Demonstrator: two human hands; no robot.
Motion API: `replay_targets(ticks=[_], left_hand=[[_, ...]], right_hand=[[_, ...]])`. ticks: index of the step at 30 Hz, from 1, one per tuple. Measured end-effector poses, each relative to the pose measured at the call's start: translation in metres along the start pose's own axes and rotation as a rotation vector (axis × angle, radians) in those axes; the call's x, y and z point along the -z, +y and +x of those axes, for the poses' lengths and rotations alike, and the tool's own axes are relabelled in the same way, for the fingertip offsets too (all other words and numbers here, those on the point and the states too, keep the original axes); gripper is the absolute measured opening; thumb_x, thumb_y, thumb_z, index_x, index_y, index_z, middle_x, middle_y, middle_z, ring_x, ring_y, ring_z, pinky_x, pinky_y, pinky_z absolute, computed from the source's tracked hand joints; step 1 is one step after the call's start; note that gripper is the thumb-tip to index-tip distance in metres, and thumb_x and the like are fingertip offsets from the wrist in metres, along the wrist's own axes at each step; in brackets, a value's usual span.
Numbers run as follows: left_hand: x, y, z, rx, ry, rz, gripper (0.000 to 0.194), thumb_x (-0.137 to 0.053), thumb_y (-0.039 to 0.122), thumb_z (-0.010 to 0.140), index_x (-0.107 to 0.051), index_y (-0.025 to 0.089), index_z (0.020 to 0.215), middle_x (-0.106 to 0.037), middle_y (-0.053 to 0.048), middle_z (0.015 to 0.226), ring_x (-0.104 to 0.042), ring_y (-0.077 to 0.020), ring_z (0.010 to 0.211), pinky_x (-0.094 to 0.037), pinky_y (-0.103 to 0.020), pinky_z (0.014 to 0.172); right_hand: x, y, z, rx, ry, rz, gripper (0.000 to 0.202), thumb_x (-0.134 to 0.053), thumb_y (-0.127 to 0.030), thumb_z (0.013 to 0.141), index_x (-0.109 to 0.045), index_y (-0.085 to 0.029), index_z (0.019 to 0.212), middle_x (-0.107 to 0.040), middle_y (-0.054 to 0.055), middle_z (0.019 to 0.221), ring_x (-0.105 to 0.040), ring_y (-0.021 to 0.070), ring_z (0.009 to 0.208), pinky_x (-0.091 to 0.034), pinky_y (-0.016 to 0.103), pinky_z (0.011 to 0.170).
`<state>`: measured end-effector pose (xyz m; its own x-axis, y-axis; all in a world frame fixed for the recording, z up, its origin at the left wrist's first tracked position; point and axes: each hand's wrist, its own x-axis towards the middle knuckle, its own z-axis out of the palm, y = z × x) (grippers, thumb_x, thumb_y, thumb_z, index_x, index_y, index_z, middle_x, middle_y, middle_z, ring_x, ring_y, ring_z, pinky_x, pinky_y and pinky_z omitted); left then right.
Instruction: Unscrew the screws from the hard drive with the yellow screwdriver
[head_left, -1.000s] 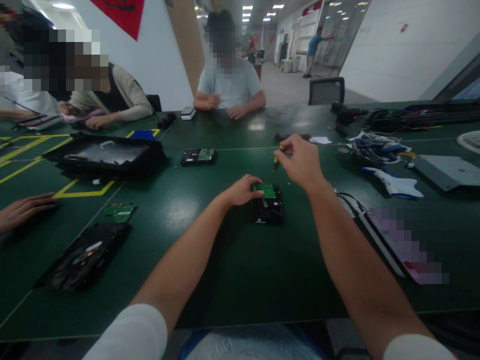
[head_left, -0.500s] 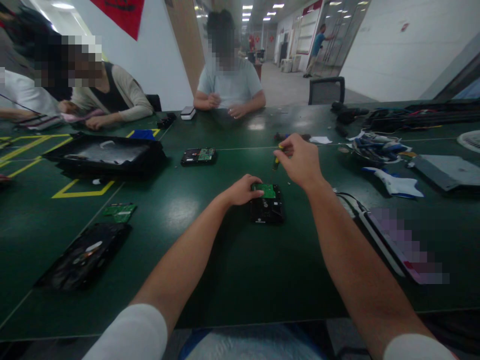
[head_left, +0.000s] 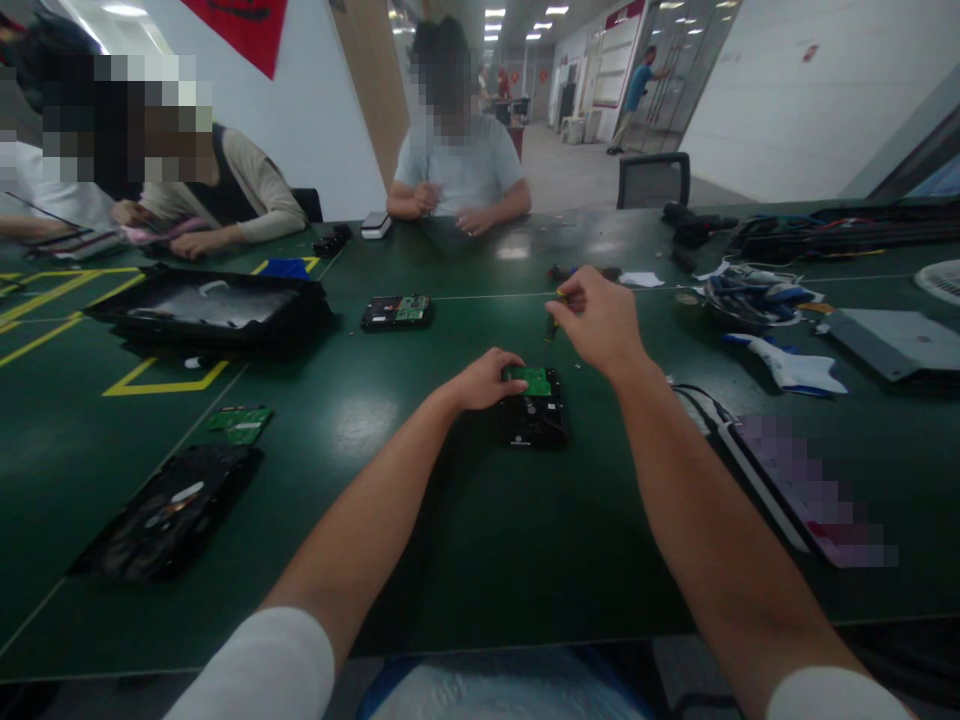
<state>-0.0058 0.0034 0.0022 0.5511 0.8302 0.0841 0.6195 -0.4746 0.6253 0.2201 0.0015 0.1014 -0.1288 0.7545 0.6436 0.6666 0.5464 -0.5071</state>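
Left hand [head_left: 486,382] gripping hard drive [head_left: 534,422] (green board [head_left: 537,381] up); right hand [head_left: 604,318] pinching screwdriver [head_left: 553,324] by far edge.

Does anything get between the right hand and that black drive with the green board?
Only the slim yellow-and-dark screwdriver the right hand itself holds, pointing down toward the black rectangular drive with its green board. Nothing else visible intervenes; the left hand grips the drive's far left corner.

Left hand [head_left: 487,382] and right hand [head_left: 600,318] bare, as are the forearms [head_left: 382,490] behind them. Well back from the left hand: white short sleeve [head_left: 262,665], rounded hem. Behind the right hand: matching white cuff [head_left: 829,695], partly cropped.
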Motion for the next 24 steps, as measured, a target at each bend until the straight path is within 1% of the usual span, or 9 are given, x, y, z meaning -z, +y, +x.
replay_targets(ticks=[3, 6, 9, 12, 15, 18, 20, 24], left_hand=[[-0.0002, -0.0003, 0.0001, 0.011, 0.003, -0.004, 0.053, -0.068, 0.048, 0.093, -0.064, 0.019, 0.137, -0.059, -0.013, 0.127, -0.062, -0.0253, 0.104, -0.053, -0.043, 0.097], [-0.0002, 0.0000, 0.0000, 0.013, 0.004, -0.001, 0.053, -0.068, 0.047, 0.093, -0.064, 0.018, 0.137, -0.060, -0.013, 0.127, -0.062, -0.0252, 0.104, -0.053, -0.042, 0.097], [-0.0001, 0.0007, -0.0002, 0.008, 0.007, -0.004, 0.053, -0.068, 0.046, 0.093, -0.065, 0.018, 0.136, -0.059, -0.014, 0.128, -0.062, -0.0253, 0.105, -0.052, -0.042, 0.098], [0.0003, 0.0014, -0.0003, -0.005, 0.005, 0.000, 0.053, -0.067, 0.047, 0.093, -0.064, 0.016, 0.137, -0.059, -0.014, 0.127, -0.062, -0.0256, 0.105, -0.052, -0.042, 0.099], [0.0006, 0.0022, -0.0005, -0.001, 0.002, 0.003, 0.053, -0.067, 0.046, 0.093, -0.065, 0.017, 0.137, -0.059, -0.014, 0.126, -0.062, -0.0256, 0.105, -0.052, -0.042, 0.099], [0.0006, 0.0028, -0.0010, 0.013, 0.004, -0.001, 0.052, -0.067, 0.045, 0.093, -0.064, 0.018, 0.137, -0.059, -0.014, 0.128, -0.062, -0.0256, 0.105, -0.052, -0.042, 0.099], [0.0004, 0.0027, -0.0013, 0.016, 0.006, -0.007, 0.052, -0.068, 0.045, 0.093, -0.064, 0.018, 0.137, -0.059, -0.013, 0.129, -0.062, -0.0257, 0.106, -0.053, -0.043, 0.098], [-0.0004, 0.0017, -0.0013, 0.010, 0.013, -0.014, 0.053, -0.068, 0.046, 0.093, -0.064, 0.017, 0.137, -0.059, -0.014, 0.128, -0.063, -0.0260, 0.105, -0.053, -0.043, 0.097]], right_hand=[[0.0011, -0.0014, 0.0005, 0.046, -0.022, -0.058, 0.008, -0.070, -0.027, 0.090, -0.068, -0.025, 0.097, -0.071, 0.008, 0.096, -0.066, 0.0273, 0.091, -0.053, 0.047, 0.090], [0.0015, -0.0023, 0.0002, 0.065, -0.027, -0.096, 0.010, -0.068, -0.022, 0.089, -0.069, -0.025, 0.099, -0.071, 0.009, 0.103, -0.065, 0.0277, 0.094, -0.052, 0.048, 0.094], [0.0010, -0.0015, -0.0004, 0.025, -0.011, -0.057, 0.012, -0.068, -0.021, 0.088, -0.066, -0.024, 0.099, -0.071, 0.010, 0.104, -0.066, 0.0272, 0.093, -0.053, 0.047, 0.090], [0.0002, -0.0007, -0.0004, -0.004, 0.001, -0.019, 0.012, -0.071, -0.023, 0.087, -0.065, -0.024, 0.098, -0.072, 0.008, 0.099, -0.066, 0.0265, 0.089, -0.054, 0.046, 0.087], [-0.0003, -0.0008, 0.0002, 0.018, -0.010, -0.037, 0.010, -0.069, -0.023, 0.089, -0.065, -0.023, 0.097, -0.071, 0.008, 0.097, -0.067, 0.0255, 0.089, -0.054, 0.046, 0.088], [-0.0011, -0.0017, 0.0002, 0.041, -0.019, -0.070, 0.013, -0.069, -0.021, 0.087, -0.065, -0.022, 0.100, -0.071, 0.009, 0.100, -0.067, 0.0249, 0.090, -0.054, 0.045, 0.089], [-0.0019, -0.0028, -0.0006, 0.022, -0.018, -0.042, 0.018, -0.070, -0.020, 0.085, -0.063, -0.022, 0.101, -0.071, 0.009, 0.103, -0.068, 0.0248, 0.091, -0.055, 0.044, 0.088], [-0.0026, -0.0076, -0.0035, -0.089, -0.027, 0.019, 0.029, -0.073, -0.022, 0.082, -0.060, -0.023, 0.107, -0.072, 0.007, 0.102, -0.069, 0.0240, 0.086, -0.055, 0.042, 0.082]])
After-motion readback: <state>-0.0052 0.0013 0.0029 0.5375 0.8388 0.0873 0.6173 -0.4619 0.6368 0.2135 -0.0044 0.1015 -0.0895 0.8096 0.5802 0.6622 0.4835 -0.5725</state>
